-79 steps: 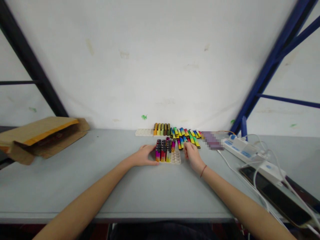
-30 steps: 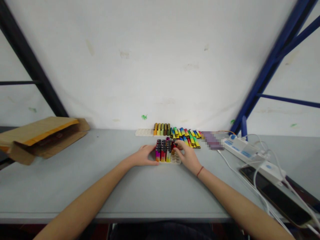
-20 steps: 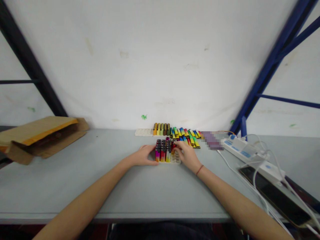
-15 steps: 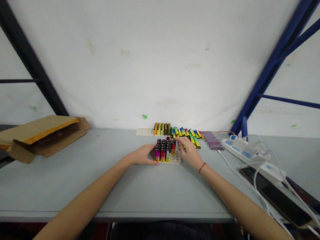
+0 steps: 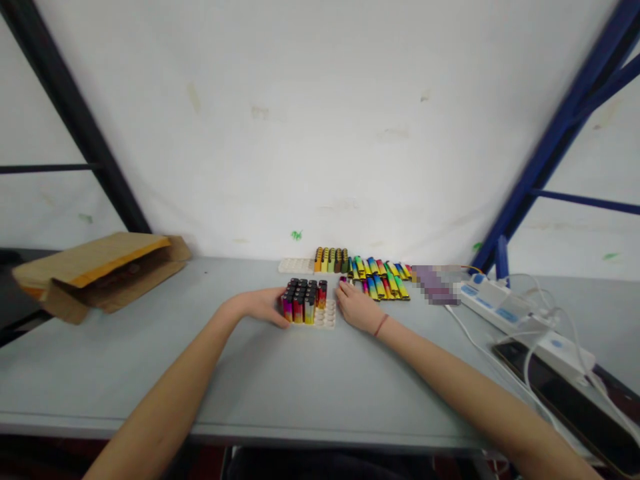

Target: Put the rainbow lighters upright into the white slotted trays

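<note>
A white tray with round holes lies mid-table, and several colourful lighters stand upright in its left part. My left hand is curled against the tray's left side, gripping it. My right hand rests just right of the tray, fingers closed on a dark-topped magenta lighter at the near edge of a row of loose lighters. Behind, a second white tray carries a short row of lighters.
An open cardboard box lies at the left. A blurred purple object, a white power strip with cables and a dark phone fill the right side. A blue post and a white wall stand behind.
My right hand has left the tray's right side and moved to the loose lighters, closing on one. My left hand stays on the tray. The view has shifted a little.
</note>
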`<state>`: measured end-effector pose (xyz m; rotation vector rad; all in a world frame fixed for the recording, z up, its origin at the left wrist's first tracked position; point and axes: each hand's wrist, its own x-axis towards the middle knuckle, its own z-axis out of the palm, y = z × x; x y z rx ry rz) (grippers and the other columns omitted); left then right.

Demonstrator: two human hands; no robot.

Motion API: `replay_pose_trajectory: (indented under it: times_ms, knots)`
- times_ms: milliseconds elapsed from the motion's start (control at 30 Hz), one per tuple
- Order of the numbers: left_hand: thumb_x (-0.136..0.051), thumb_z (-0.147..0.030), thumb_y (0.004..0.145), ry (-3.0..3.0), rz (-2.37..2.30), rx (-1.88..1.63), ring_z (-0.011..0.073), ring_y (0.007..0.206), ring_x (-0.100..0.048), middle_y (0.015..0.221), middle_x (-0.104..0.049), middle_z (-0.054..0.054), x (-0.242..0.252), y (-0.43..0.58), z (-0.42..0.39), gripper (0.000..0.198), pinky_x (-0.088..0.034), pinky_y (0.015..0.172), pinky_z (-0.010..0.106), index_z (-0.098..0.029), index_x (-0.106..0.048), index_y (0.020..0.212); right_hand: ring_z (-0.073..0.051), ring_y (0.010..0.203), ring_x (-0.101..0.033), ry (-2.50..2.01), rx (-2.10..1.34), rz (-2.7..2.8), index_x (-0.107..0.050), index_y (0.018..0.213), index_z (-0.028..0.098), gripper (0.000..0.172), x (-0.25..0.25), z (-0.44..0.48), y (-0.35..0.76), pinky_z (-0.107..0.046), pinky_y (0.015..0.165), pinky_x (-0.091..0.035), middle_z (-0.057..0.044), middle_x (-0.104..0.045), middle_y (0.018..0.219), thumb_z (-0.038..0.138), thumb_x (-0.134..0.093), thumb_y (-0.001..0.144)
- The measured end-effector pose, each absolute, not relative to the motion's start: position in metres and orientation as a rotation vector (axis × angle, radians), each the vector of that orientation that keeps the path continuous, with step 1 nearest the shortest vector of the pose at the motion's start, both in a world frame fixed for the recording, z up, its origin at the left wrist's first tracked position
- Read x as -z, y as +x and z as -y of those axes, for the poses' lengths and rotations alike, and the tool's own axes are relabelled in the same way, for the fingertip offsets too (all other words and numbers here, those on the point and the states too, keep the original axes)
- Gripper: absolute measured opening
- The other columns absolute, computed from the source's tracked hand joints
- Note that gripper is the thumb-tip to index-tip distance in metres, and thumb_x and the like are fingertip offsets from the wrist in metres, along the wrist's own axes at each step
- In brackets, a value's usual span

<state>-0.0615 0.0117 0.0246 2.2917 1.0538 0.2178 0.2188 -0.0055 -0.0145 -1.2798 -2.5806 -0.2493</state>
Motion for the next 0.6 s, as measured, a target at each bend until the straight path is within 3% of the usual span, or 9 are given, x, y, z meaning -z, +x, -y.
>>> replay_pose_trajectory:
  times_ms: [133,267,467,600]
  knots:
    - [-0.078,-0.043,0.061,2.285,-1.069,-0.204,0.0277,0.113,-0.057,0.126,-0.061,0.005,-0.023,-0.062,-0.012,0.075,-0.044,0.099,0.035,-0.017,-0.05,0.126,-0.024,0.109,-0.058,-1.296,0.259,2.647,-0.06,0.109,0.008,0.03,0.004,0.036,0.225,-0.032,0.094,-0.044,-0.02,-0.059,0.117,0.014,-0.035,0.094]
    - [-0.078,-0.043,0.061,2.269,-1.097,-0.266,0.0292,0.118,-0.053,0.131,-0.057,0.01,-0.018,-0.054,-0.013,0.08,-0.04,0.103,0.037,-0.014,-0.047,0.129,-0.022,0.086,-0.064,-1.348,0.122,2.708,-0.067,0.09,0.014,0.024,-0.013,0.064,0.244,-0.03,0.078,-0.047,-0.014,-0.066,0.097,0.022,-0.044,0.093]
    - [-0.074,-0.051,0.066,2.365,-1.088,-0.404,0.0315,0.124,-0.048,0.136,-0.052,0.013,0.0,-0.027,-0.017,0.081,-0.034,0.107,0.04,-0.014,-0.047,0.132,-0.022,0.081,-0.064,-1.587,0.062,2.628,-0.068,0.08,0.014,0.014,-0.023,0.058,0.271,-0.029,0.071,-0.044,-0.013,-0.069,0.089,0.014,-0.054,0.084]
    - [-0.066,-0.056,0.073,2.406,-1.205,-0.378,0.0352,0.129,-0.041,0.14,-0.049,0.014,0.01,-0.012,-0.014,0.079,-0.018,0.112,0.054,-0.018,-0.042,0.137,-0.024,0.08,-0.064,-1.697,0.08,2.578,-0.068,0.082,0.012,0.013,-0.024,0.048,0.287,-0.029,0.07,-0.043,-0.015,-0.069,0.087,0.009,-0.057,0.076]
